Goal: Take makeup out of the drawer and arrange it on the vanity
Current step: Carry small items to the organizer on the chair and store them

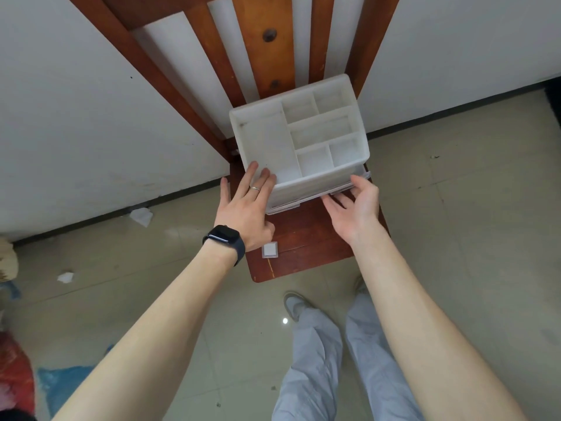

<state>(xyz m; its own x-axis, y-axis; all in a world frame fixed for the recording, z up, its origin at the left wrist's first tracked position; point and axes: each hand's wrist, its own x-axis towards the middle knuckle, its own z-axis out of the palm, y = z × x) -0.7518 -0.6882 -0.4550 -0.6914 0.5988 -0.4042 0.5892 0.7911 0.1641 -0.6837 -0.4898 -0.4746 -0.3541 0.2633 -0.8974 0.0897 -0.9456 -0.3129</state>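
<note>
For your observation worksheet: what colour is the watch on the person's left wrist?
The watch is black, strap and face; best seen in the head view.

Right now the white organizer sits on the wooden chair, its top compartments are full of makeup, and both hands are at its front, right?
Not quite: in the head view the top compartments of the white organizer are empty. The rest holds: it sits on the wooden chair, with the left hand and right hand at its front.

Head cam, wide-angle, steep down-tilt, near drawer organizer (273, 141).
</note>
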